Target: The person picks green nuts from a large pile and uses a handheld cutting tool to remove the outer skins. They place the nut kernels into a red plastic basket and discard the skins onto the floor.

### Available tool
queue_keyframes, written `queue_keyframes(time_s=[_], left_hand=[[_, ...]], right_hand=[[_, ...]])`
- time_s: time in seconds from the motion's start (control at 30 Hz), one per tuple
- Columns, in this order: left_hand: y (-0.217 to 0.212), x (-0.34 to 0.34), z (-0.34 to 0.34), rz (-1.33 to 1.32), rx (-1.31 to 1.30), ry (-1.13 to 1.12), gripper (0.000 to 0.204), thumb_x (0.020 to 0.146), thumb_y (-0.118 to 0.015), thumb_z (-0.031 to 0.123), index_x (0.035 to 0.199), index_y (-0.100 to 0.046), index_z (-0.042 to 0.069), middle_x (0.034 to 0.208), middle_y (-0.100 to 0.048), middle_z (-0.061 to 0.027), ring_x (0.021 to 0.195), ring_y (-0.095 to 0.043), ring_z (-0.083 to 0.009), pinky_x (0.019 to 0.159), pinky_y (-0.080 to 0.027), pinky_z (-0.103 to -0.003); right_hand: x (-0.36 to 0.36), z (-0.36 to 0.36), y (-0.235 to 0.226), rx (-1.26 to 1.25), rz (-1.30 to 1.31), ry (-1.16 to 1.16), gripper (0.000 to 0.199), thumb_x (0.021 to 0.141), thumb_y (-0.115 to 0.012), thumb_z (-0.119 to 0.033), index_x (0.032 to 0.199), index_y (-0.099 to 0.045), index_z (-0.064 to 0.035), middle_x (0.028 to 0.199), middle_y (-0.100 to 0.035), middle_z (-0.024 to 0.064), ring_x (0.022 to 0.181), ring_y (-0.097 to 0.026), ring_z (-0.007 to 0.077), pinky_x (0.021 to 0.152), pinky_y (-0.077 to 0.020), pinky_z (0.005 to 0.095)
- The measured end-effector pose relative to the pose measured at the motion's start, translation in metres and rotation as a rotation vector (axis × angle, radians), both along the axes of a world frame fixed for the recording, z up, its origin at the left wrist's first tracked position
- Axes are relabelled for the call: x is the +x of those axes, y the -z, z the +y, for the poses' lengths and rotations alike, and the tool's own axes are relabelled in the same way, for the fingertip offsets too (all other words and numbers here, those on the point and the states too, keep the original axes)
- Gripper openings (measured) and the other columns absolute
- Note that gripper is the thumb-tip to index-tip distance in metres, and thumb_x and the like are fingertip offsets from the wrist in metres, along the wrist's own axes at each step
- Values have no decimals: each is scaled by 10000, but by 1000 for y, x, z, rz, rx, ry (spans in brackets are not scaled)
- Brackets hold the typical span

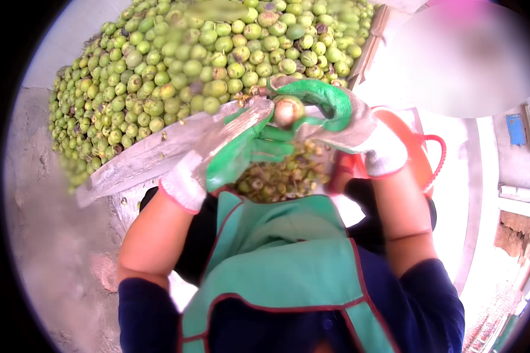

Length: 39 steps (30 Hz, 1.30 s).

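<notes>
A round, pale brown-and-white peeled fruit (289, 112) is held up between my two hands, in front of my apron. My left hand (244, 138), in a green-and-white work glove, has its thumb side against the fruit and its blurred fingers bent below it. From the right, my right hand (330, 112), in a matching glove, curls around the fruit, fingers arched over the top and thumb against its side. A small brown piece (258, 91) shows by the right fingertips; its kind is not clear. Several round green fruits (153, 106) are heaped just beyond my hands.
A pale board (141, 150) edges the heap on the near side, and a wooden edge (369, 44) bounds its right. Husk scraps (282, 176) lie between my legs. An orange-red bucket (415, 156) with a red handle stands right of my right wrist.
</notes>
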State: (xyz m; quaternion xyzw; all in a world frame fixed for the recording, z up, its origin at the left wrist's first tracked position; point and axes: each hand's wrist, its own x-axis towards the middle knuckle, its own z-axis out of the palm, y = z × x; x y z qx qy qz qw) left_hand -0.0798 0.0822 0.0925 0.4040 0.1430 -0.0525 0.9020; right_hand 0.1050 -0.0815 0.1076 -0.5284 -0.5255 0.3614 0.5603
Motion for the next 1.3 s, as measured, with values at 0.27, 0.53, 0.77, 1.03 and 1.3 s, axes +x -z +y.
queue_keyframes(time_s=[0.27,0.53,0.77,1.03,1.3], left_hand=[[9,55,-46,-295,-18,-59,316,1058,-445,378,1192,-578,124,1190,-646,-36,1064,-661,-225,977,-531,-494],[67,64,-42,-228,-383,29,422,1054,-420,493,1182,-604,135,1051,-682,-34,988,-664,-157,926,-541,-384],[108,84,-71,-380,-598,-211,268,1080,-414,274,1188,-573,87,1110,-660,-50,1056,-639,-177,986,-508,-365],[131,96,-61,-224,-275,-75,290,1081,-386,237,1254,-538,61,1179,-625,-82,1130,-599,-174,1001,-498,-336],[117,81,-40,53,-444,-19,444,1042,-456,476,1245,-566,95,1007,-692,-74,804,-712,-225,640,-609,-417]], right_hand=[[-29,-23,-60,-235,-867,483,556,860,-734,-402,1317,-581,-125,999,-668,153,943,-669,337,826,-542,454],[-42,-13,-6,-341,-1104,478,576,894,-626,-393,1325,-522,-26,868,-661,201,806,-657,406,714,-521,506],[-18,-7,28,-430,-1060,376,502,855,-546,-272,1279,-555,-4,884,-678,212,772,-658,422,720,-534,506],[12,-8,50,-403,-1016,318,393,829,-561,-316,1093,-614,-30,788,-671,181,669,-641,405,610,-521,493],[22,-15,60,-3,-633,339,226,860,-646,-216,1011,-669,-49,769,-682,143,684,-671,351,609,-529,438]])
